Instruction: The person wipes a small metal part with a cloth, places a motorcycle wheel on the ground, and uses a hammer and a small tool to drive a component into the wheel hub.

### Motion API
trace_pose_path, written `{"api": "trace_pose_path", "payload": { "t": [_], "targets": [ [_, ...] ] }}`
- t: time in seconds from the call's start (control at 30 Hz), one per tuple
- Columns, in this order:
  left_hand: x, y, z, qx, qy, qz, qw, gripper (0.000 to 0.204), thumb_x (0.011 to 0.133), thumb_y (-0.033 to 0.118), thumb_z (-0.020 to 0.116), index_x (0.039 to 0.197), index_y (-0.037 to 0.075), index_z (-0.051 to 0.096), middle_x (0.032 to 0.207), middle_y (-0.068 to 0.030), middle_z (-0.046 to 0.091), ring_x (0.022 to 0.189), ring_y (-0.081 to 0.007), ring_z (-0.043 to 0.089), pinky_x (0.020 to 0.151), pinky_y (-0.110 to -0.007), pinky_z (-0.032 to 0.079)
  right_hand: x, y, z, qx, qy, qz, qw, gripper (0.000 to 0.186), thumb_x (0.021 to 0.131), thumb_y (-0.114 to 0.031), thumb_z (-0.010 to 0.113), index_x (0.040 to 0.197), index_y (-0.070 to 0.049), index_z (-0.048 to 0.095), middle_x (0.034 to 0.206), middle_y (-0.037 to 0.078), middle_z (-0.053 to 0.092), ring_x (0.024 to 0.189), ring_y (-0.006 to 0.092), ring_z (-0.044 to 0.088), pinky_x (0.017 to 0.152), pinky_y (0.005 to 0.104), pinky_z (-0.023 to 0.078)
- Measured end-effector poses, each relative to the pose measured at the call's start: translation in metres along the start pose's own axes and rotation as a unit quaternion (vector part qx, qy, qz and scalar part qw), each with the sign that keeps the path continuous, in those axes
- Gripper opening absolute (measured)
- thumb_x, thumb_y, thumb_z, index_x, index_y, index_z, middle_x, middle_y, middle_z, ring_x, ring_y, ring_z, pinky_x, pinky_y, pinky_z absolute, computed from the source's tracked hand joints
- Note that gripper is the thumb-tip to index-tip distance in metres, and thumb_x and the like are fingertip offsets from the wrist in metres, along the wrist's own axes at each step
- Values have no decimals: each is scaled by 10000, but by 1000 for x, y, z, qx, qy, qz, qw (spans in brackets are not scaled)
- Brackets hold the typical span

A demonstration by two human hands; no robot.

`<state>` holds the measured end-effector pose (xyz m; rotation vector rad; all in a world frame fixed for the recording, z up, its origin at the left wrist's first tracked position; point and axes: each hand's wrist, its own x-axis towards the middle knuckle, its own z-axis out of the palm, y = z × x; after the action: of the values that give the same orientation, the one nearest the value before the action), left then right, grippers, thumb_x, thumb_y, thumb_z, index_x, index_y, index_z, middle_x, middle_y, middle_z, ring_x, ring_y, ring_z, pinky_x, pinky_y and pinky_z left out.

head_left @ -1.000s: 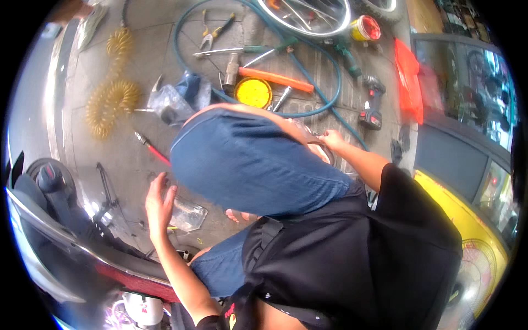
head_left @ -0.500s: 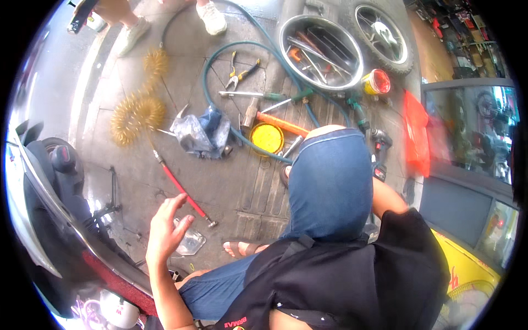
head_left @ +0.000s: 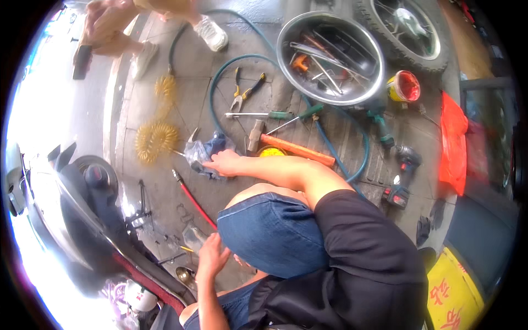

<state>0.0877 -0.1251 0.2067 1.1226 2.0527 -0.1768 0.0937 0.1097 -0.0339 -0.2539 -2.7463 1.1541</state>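
My right arm reaches left across my raised knee. The right hand (head_left: 224, 163) is at a crumpled clear plastic bag (head_left: 199, 153) with blue material in it, fingers extended over its near side; I see nothing held. My left hand (head_left: 213, 256) hovers beside the knee, thumb and fingers apart and nothing visible in it. Below it lies a small clear plastic piece (head_left: 192, 237). A red rod (head_left: 197, 202) runs along the ground toward the left hand, its near end hidden. Right of the bag lies an orange-handled hammer (head_left: 297, 148), with a yellow tub (head_left: 271, 151) partly behind my forearm.
Pliers (head_left: 242, 99), green-handled screwdrivers (head_left: 280, 115) and a coiled yellow hose (head_left: 157, 142) lie ahead. A metal basin (head_left: 374, 82) of tools stands before a wheel (head_left: 434, 49). A cordless drill (head_left: 401, 176) lies right; a motorcycle (head_left: 99, 220) stands left. Another person's hand (head_left: 113, 22) holds a phone.
My right arm has swung in from the right to the plastic bag. My left hand has dropped lower and nearer to the knee. The view has shifted.
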Motion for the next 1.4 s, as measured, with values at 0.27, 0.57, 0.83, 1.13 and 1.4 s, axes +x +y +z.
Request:
{"api": "trace_pose_path", "payload": {
  "t": [0.27,0.57,0.83,1.13,1.4],
  "targets": [
    [-13,-2,95,-55,-60,-93,992,449,812,251,646,1203,37,588,1098,-247,635,1040,-403,608,876,-467,483,-25,25,28,87,51,85,991,243,836,-296,593,881,-61,632,899,169,630,850,377,633,716,487,516],
    [14,-8,73,-531,214,-177,801,535,929,267,612,1401,83,438,1204,-132,606,1123,-230,577,936,-384,467,-63,-83,-30,350,-247,-98,898,404,895,-412,609,812,-17,621,724,195,622,664,301,628,636,421,481],
    [63,-17,145,-772,226,-243,542,280,948,150,566,1175,-14,558,1027,-93,644,925,-203,625,834,-353,506,-118,-79,-33,421,-360,-102,826,319,859,-263,658,1078,-32,646,950,142,688,905,263,656,829,368,497],
    [78,-75,110,-423,381,-185,801,378,874,238,626,1091,-66,568,968,-189,653,882,-257,611,801,-398,476,-203,107,-99,3,156,358,920,279,864,-300,653,1004,-60,627,965,151,671,896,317,656,774,427,505],
    [130,-10,162,-299,228,9,927,394,885,254,653,1200,23,601,1130,-172,606,1092,-287,588,959,-367,447,-210,108,-77,48,219,338,914,189,869,-206,581,947,-38,620,902,209,643,894,387,628,760,450,488]
  ]
}}
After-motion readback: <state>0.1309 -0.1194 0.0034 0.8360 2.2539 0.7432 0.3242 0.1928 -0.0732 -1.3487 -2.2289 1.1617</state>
